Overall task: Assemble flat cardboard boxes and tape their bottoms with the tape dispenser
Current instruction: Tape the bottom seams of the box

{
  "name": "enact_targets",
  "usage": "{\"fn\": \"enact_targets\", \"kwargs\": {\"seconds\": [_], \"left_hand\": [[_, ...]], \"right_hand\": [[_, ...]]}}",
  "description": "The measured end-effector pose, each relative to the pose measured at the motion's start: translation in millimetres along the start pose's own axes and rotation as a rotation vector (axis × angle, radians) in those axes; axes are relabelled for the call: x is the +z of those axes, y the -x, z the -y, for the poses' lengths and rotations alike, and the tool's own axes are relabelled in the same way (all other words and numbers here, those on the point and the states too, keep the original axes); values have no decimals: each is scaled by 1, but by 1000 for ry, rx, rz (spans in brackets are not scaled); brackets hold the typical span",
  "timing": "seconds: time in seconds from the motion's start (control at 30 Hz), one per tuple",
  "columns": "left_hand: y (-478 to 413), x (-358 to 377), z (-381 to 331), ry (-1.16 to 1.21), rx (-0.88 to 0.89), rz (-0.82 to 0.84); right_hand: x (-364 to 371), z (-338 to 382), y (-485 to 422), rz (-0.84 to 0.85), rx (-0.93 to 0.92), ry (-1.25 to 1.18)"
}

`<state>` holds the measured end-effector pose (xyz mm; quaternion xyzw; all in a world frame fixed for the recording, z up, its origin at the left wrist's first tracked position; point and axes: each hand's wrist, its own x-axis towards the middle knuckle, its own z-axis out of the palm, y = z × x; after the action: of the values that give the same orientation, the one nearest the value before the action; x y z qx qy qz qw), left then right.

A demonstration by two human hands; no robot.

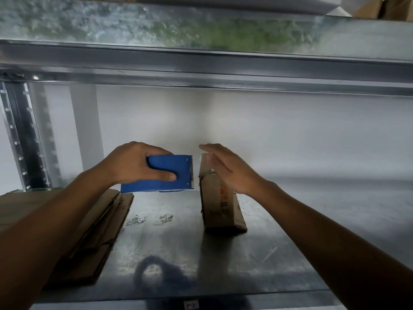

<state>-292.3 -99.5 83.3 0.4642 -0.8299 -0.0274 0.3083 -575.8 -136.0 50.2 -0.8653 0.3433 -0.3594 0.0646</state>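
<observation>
– On the metal shelf (279, 231), head view: where's the box?
– The cardboard box (221, 209) stands upright on end, right of centre, with a narrow face toward the camera. There are printed marks on its right side, too blurred to read. I cannot tell how the top flaps lie.
– Right hand?
– The right hand (230, 168) lies against the box's upper right side. Fingers are straight and together, tips reaching past the top edge. The hand is flat and relaxed, gripping nothing.
– Left hand?
– The left hand (134, 163) is wrapped round the blue tape dispenser (169, 173), thumb across the near face, fingers over the top. The dispenser is held off the shelf, roughly level. Its toothed blade (191, 173) points right, just beside the box's upper left edge. A narrow gap shows between blade and cardboard, so they are apart.
– Anything else on the shelf?
– A stack of flat cardboard (98, 222) sits at far left, partly under the left forearm, its edges ragged and fanned. Two pale scraps of stuck residue (152, 219) lie between stack and box. There are scuffs and white streaks on the metal right of the box. A dark blurred shape (156, 278) sits at the near edge, bottom centre; I cannot tell what it is.
– Surroundings?
– An upper shelf (201, 63) of galvanised steel runs overhead, spanning the frame. A slotted upright post (20, 135) stands at left. A plain pale wall is behind.
</observation>
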Motion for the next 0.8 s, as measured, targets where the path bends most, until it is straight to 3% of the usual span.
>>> {"fn": "enact_targets", "kwargs": {"seconds": [0.4,0.8], "left_hand": [[8,-5,4,59,-16,26],[3,-4,8,66,2,109]], "right_hand": [[22,-25,7,-18,-31,204],[12,-32,12,123,-86,383]]}}
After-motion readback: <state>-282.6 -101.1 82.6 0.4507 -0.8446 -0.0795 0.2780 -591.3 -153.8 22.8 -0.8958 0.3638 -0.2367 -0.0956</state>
